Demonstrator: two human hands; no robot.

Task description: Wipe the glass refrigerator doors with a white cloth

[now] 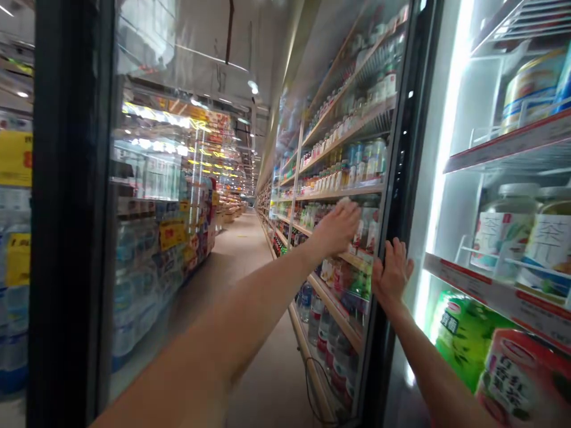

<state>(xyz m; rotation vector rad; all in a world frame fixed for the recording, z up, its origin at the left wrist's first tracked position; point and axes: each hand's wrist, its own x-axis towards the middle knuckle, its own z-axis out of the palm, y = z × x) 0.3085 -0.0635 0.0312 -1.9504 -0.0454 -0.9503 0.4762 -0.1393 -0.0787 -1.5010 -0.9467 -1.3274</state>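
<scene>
Both hands, left hand (339, 229) and right hand (392, 273), lay flat, grips wide, bracing the fridge door (250, 196) by its dark frame (395, 196).

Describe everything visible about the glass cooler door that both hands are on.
The glass door is a tall clear pane in a black frame, swung open so the aisle and shelves show through it, with ceiling lights reflected. Its black right edge runs beside the lit cooler shelves. The left hand lies flat, fingers spread, on the glass; the right hand presses the dark frame edge. Neither closes in a grip. A thin dark cable hangs near its lower corner.
</scene>
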